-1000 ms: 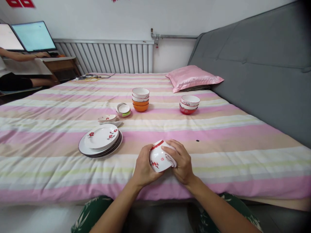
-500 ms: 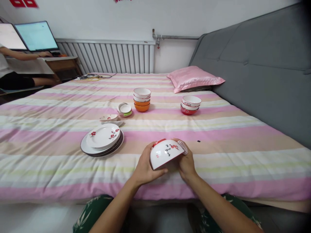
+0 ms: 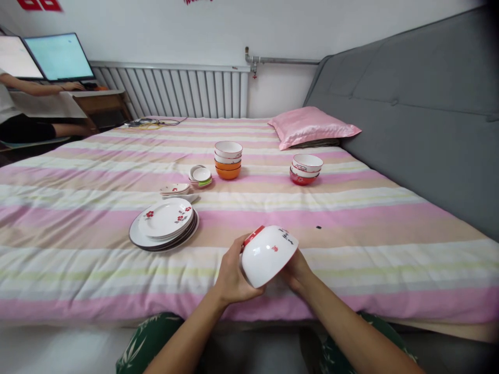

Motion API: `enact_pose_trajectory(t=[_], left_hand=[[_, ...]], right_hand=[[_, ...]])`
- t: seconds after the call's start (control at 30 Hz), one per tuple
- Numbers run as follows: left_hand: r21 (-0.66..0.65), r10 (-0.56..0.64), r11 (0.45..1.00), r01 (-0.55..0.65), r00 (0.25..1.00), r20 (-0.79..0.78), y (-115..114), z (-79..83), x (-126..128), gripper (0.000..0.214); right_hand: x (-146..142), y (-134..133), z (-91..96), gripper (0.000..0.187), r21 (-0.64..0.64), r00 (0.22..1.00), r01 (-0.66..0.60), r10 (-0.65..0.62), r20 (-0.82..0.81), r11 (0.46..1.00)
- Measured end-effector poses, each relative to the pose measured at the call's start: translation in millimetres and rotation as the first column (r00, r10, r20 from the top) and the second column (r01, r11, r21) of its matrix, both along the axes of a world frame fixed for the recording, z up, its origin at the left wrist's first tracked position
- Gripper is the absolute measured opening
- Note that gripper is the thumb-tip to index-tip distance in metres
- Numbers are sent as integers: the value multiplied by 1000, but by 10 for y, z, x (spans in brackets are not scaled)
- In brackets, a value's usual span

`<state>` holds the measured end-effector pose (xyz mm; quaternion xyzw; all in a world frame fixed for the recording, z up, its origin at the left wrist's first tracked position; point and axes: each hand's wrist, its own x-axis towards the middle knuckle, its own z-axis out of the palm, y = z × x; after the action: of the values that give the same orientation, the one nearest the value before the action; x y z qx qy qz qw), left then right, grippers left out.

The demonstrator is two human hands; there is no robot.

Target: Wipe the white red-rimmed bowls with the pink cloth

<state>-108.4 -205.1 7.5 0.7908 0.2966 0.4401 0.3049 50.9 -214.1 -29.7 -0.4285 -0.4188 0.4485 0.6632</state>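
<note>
A white bowl with a red base ring and small red and dark markings is tilted over above the front of the bed. My left hand is closed round its left side, thumb near the lower rim. My right hand is at the bowl's right side, its fingers hidden behind or inside the bowl. The white folded cloth seen in that hand a moment ago is now out of sight behind the bowl. To the left lies a stack of plates with red flowers.
Farther back stand a stack of white and orange bowls and a stack of white and red bowls. Small dishes and flat dishes lie behind the plates. A pink pillow rests by the grey headboard. Another person sits at far left.
The bowl has turned in my hands, its flower pattern shifting to the right and a red seal mark coming to the middle. My right hand has gone lower, behind the bowl, and the cloth is hidden.
</note>
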Motion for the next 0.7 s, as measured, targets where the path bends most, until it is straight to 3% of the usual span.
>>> enact_pose_trajectory(t=[0.13, 0.23, 0.47, 0.7], left_hand=[[47, -4, 999, 6, 999, -43, 15, -24, -21, 88], [85, 2, 996, 5, 996, -85, 34, -16, -36, 87], [175, 39, 985, -6, 982, -186, 57, -12, -53, 91], [336, 136, 941, -47, 959, -248, 91, -85, -79, 94]], right_hand=[[39, 13, 113, 35, -154, 959, -86, 40, -282, 984], [92, 35, 169, 31, -151, 953, -87, 38, -301, 985], [217, 35, 206, 26, 8, 999, 8, -9, 48, 1000], [272, 5, 242, 27, 217, 935, 46, -118, 334, 975]])
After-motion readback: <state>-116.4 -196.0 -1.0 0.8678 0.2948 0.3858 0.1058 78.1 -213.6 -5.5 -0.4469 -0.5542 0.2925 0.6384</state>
